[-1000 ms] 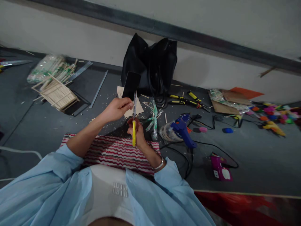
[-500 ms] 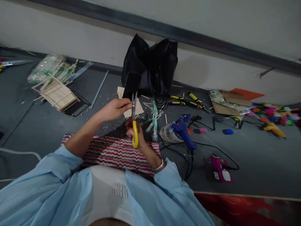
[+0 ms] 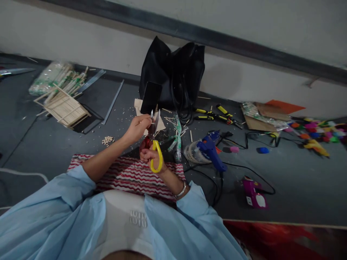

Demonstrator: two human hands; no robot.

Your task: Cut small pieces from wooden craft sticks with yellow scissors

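My right hand (image 3: 152, 154) is closed round the red and yellow handles of a pair of scissors (image 3: 156, 153), whose blades point away from me and stand a little apart. Beside the blades, my left hand (image 3: 137, 128) pinches a short thin wooden stick (image 3: 152, 123), its end lying at the blades. Most of the stick is hidden by my fingers. Underneath are a piece of tan card (image 3: 159, 125) and scattered crumbs. A small pile of cut wooden bits (image 3: 108, 140) lies left of my left forearm.
A phone (image 3: 151, 96) leans on a black bag (image 3: 173, 76) at the back. A slatted stick frame (image 3: 63, 108) is at left. To the right are a blue glue gun (image 3: 213, 150), pliers (image 3: 214, 116) and coloured pompoms (image 3: 317, 131). A striped cloth (image 3: 121, 177) lies before me.
The scissors' blades have spread and their handles have opened wider. My left hand has shifted slightly right and down, uncovering the pile of cut bits behind its forearm.
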